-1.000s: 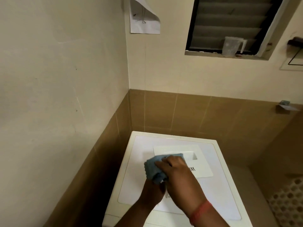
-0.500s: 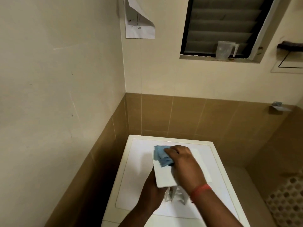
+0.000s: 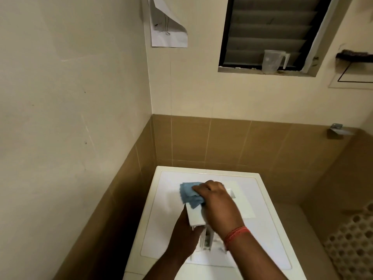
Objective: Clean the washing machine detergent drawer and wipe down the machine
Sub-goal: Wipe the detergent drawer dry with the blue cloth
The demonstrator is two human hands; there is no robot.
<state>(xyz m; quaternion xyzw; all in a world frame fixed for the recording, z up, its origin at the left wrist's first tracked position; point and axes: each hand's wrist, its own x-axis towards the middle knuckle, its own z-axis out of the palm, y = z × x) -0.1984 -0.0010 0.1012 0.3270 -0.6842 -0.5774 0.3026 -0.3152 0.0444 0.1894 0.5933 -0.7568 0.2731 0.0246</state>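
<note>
R hand: fingers curled tight round a bunched blue cloth, grip closed on it, knuckles up. Cloth pressed onto the top end of the detergent drawer. Red thread band on R wrist.

L hand: comes from below, wraps the drawer's L side and underside; grip closed on drawer body, fingertips hidden behind it. Exact finger spread: cannot tell.

Drawer: white moulded plastic, smooth flat front panel facing the camera, held up off the machine and tilted, panel end away from the person. Lower part shows thin ribbed compartment walls w/ dark grime in the slots. R hand covers much of its R half.

Washing machine: white top w/ rounded corners, cream rim, glossy inset panel. Sits in the room corner, its back just beside the wall; drawer is held above its middle.

Cloth: soft, matte, crumpled folds, frayed-looking edge on the L.

Surroundings: brown glazed wall tiles w/ pale grout below cream painted wall. Curled paper sheet w/ line drawing, on wall upper L. Louvred window, dark frame; translucent plastic measuring jug w/ handle on its sill. White perforated basket, hexagonal holes, lower R.
</note>
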